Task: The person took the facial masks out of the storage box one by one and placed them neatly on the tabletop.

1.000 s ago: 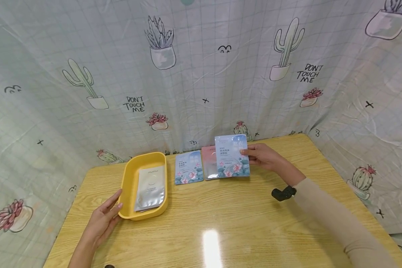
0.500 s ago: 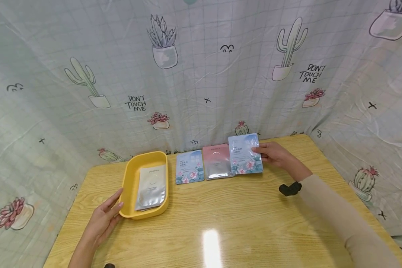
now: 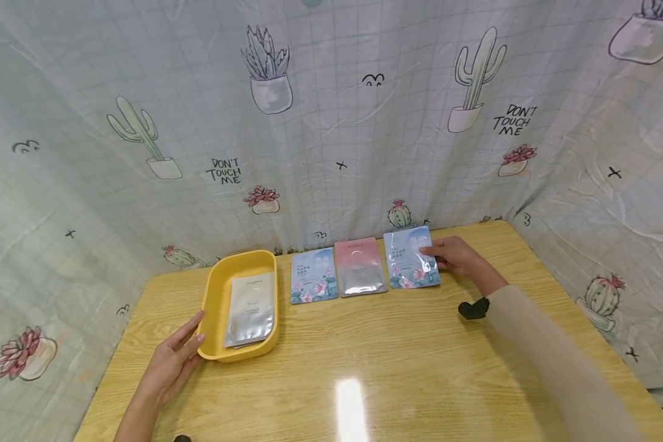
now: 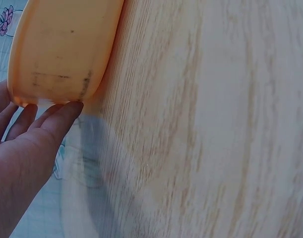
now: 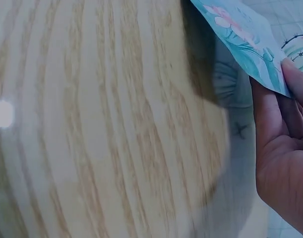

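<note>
My right hand [image 3: 457, 255] pinches a blue face mask packet [image 3: 406, 261] with pink flowers by its right edge, thumb on the front. The right wrist view shows that packet [image 5: 250, 44] from below, its lower corner between thumb and fingers. To its left lie a pink-and-silver mask packet [image 3: 360, 270] and another blue flowered packet [image 3: 312, 279], side by side along the table's back. My left hand [image 3: 171, 362] holds the near left corner of a yellow tray [image 3: 212, 307]; its fingertips sit against the tray's wall [image 4: 62, 59]. Inside lies a silver mask packet [image 3: 251, 307] over another whose edge peeks out.
The wooden table [image 3: 337, 350] runs back to a hanging cloth [image 3: 331, 123] printed with cacti, which also closes off both sides. A bright light reflection [image 3: 351, 405] lies on the tabletop near the front.
The blue packet in my right hand has moved right, off the pink packet, and then lower toward the table beside it. My left hand stays at the yellow tray.
</note>
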